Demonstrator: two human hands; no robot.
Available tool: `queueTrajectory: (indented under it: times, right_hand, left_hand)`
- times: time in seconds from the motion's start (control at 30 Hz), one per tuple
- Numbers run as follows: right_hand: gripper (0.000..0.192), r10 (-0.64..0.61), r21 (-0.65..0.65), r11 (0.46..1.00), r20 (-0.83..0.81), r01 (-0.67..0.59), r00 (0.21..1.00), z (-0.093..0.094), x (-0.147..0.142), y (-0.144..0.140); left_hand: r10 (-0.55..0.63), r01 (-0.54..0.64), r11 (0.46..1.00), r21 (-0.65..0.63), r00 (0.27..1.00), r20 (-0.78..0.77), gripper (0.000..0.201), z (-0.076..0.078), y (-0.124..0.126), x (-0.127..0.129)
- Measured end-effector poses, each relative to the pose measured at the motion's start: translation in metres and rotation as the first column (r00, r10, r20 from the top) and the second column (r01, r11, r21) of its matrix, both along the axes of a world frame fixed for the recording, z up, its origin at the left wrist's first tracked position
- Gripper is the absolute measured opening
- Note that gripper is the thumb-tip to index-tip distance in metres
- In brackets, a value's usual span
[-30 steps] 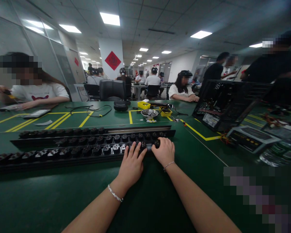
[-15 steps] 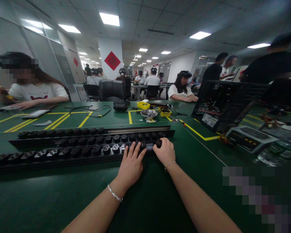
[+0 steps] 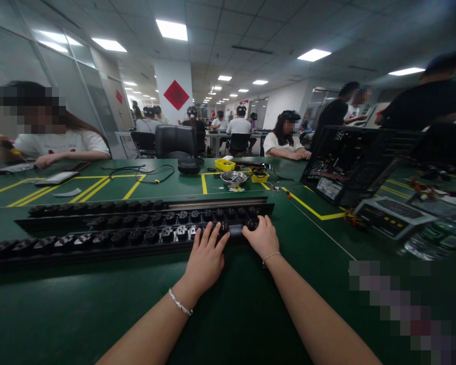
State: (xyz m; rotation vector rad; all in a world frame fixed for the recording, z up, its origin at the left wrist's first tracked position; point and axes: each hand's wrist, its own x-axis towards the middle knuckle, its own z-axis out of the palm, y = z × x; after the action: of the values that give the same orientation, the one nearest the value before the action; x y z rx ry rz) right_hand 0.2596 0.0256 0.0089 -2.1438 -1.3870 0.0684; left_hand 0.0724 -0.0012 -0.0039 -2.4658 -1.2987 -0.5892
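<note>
Right hand [image 3: 263, 237] has shifted slightly rightward, fingers curled, apparently pinching a small black part at the strip's end. Left hand [image 3: 206, 256] lies open, flat, bracing the near socket strip [image 3: 110, 241]; keep that pressure steady. Beyond both: second strip [image 3: 148, 210].

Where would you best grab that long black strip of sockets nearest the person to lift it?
Probably from the near side, a hand toward each end of the near socket strip. It is long, thin and lies flat, so one end alone would sag. The left hand and right hand both rest at its right end.
</note>
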Motion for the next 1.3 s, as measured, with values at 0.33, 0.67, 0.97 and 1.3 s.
queueTrajectory:
  times: [0.33, 0.67, 0.97, 1.3]
  right_hand:
    - [0.065, 0.014, 0.078, 0.997, -0.029, -0.011, 0.999, -0.004, 0.002, 0.002]
    - [0.061, 0.048, 0.083, 0.996, -0.064, -0.043, 0.997, -0.002, 0.006, 0.001]
    - [0.065, 0.049, 0.097, 0.995, -0.155, -0.034, 0.987, -0.002, 0.011, 0.002]
    - [0.064, 0.056, 0.09, 0.995, -0.178, -0.04, 0.982, -0.001, 0.011, 0.002]
  left_hand:
    - [-0.002, 0.002, 1.0, -0.002, 1.0, -0.004, 0.056, 0.002, 0.0, -0.001]
    - [0.002, -0.002, 1.0, -0.02, 1.0, -0.003, 0.056, 0.002, -0.001, 0.0]
    - [-0.003, 0.003, 1.0, -0.018, 1.0, -0.004, 0.056, 0.002, 0.0, 0.0]
    - [-0.009, 0.009, 1.0, -0.028, 1.0, 0.001, 0.057, 0.002, 0.0, -0.001]
